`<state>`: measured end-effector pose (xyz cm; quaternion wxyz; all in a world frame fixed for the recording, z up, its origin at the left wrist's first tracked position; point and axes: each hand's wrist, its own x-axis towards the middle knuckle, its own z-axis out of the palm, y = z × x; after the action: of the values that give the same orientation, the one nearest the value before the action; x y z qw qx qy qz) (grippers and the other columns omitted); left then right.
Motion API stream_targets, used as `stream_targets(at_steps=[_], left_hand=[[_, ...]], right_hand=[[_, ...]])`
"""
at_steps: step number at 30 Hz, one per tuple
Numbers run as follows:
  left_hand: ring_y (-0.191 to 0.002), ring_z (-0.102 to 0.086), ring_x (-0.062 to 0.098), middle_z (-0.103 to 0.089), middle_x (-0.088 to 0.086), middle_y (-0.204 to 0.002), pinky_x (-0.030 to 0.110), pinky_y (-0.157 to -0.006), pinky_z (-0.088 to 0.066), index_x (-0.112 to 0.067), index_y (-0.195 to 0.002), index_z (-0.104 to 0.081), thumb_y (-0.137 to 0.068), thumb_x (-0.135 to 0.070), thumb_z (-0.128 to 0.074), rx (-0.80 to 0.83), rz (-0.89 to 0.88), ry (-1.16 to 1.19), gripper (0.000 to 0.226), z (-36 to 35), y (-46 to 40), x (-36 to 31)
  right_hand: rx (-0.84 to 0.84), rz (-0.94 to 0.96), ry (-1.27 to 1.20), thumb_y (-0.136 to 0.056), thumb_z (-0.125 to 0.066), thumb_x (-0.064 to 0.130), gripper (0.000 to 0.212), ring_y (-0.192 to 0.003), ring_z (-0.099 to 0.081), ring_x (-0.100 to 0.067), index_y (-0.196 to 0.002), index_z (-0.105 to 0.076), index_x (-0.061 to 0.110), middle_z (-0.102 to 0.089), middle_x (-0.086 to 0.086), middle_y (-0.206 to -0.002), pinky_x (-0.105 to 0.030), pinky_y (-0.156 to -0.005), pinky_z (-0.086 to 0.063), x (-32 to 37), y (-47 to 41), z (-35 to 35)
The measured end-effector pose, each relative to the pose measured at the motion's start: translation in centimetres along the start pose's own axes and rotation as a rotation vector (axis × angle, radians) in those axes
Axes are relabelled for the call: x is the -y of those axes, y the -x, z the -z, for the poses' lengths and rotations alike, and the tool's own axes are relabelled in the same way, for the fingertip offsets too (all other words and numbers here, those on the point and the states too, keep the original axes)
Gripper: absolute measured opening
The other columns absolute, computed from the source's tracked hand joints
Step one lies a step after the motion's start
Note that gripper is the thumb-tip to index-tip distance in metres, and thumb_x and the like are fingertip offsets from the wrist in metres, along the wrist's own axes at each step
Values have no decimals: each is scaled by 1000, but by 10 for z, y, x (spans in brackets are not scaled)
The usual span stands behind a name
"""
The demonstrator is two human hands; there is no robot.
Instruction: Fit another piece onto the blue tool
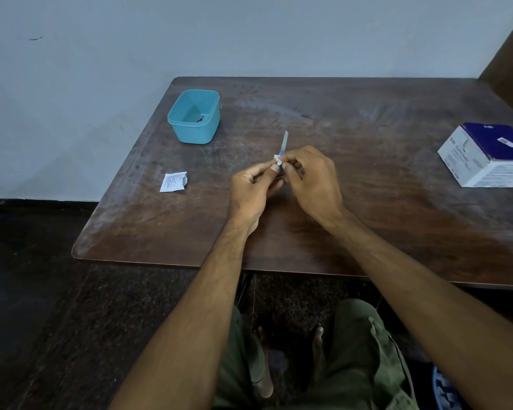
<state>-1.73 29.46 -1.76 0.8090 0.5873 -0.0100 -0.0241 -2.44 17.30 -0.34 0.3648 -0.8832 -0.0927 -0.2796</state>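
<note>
Dark brown wood, scuffed and streaked pale in places, makes up the surface [367,173] on which everything sits. Above its middle the two hands meet: the left hand [251,192] has its fingers curled, thumb and forefinger pinched near a small white wad [277,159] — a swab or scrap of paper, too small to tell which — while the right hand [311,180] pinches the same spot from the other side, its fingertips [286,156] closed on the lower end of a thin, pale-blue capped piece [284,142] that sticks up and away from the person, tilted slightly to the right. A bit of darker blue shows between the fingers just below the wad (what it belongs to is hidden by the hands). Both hands are held just over the surface, fingertips touching or nearly touching one another. To the left, well apart from the hands, lies a torn white sachet [174,182] with fine print, flat on the wood. Farther back on the left stands an open teal plastic tub [194,116] with something small and dark at its bottom. Near the right edge sits a white and dark-blue carton [486,155]. Below the surface's near edge the person's green-clad knees and bare feet show over a dark speckled floor
</note>
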Motion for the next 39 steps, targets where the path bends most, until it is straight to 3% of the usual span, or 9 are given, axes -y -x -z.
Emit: stream_targets(at_steps=[4, 8, 11, 14, 18, 22, 26, 29, 39], left_hand=[[-77, -71, 8, -74, -2, -80, 17, -68, -56, 0, -108, -67, -94, -1, -56, -12, 28, 4, 18, -1, -2, 1], [-73, -71, 10, -74, 2, -80, 15, -66, -55, 0, -102, -68, -90, 1, -61, 6, 29, -17, 14, -2, -2, 0], [-71, -71, 13, -75, 5, -78, 18, -69, -56, -2, -98, -69, -85, 4, -67, -7, 24, -23, 15, -3, -3, 0], [-77, -72, 20, -75, 12, -86, 24, -76, -58, -2, -101, -69, -82, 4, -69, -21, 59, -32, 19, -3, -5, 0], [-66, -71, 14, -74, 4, -73, 19, -67, -57, -5, -87, -69, -82, 5, -69, -44, 59, -32, 11, -5, -4, 0], [-69, -71, 14, -74, 6, -77, 17, -66, -56, -2, -92, -69, -83, 4, -69, -38, 68, -38, 11, -4, -4, 0], [-72, -72, 14, -74, 11, -85, 17, -68, -56, -3, -95, -69, -84, 2, -69, -43, 76, -79, 12, -4, -2, -2], [-70, -72, 14, -74, 7, -78, 18, -68, -57, -2, -92, -69, -83, 2, -70, -48, 79, -58, 10, -3, -3, -1], [-71, -72, 18, -74, 13, -82, 27, -76, -59, 0, -93, -70, -85, 1, -67, -62, 64, -142, 8, -5, 0, -2]], right_hand=[[20, -50, -38, -85, -63, 7, 17, -75, -58, -6, -95, -73, 15, -65, 3, -88, -8, -67, -42, 2, 3, -2], [-26, -171, -215, -85, -66, 8, 12, -71, -66, -11, -91, -72, 17, -69, 0, -89, -17, -63, -52, 1, 4, -2], [-55, -203, -242, -85, -66, 9, 11, -68, -64, -6, -88, -72, 18, -70, 2, -88, -12, -61, -48, 0, 0, 2], [-51, -99, -97, -87, -63, 9, 13, -74, -60, -4, -92, -73, 15, -68, 2, -90, -12, -66, -46, -4, 0, 8], [105, 166, 155, -87, -47, 20, 28, -84, -60, -23, -99, -71, 10, -63, -4, -92, -32, -68, -49, -6, 4, 12], [177, 360, 438, -76, -70, 3, 21, -73, -57, -32, -96, -71, 7, -61, -10, -85, -33, -58, -45, -12, -5, 17], [164, 321, 469, -78, -67, 2, 19, -72, -56, -34, -96, -72, 5, -60, -13, -83, -36, -54, -47, -13, -22, 18], [213, 380, 439, -84, -64, 11, 16, -75, -57, -32, -97, -72, 6, -62, -11, -86, -33, -54, -46, -9, -13, 15], [181, 300, 420, -74, -75, 3, 21, -71, -59, -33, -95, -73, 3, -63, -13, -84, -31, -54, -44, -5, -15, 15]])
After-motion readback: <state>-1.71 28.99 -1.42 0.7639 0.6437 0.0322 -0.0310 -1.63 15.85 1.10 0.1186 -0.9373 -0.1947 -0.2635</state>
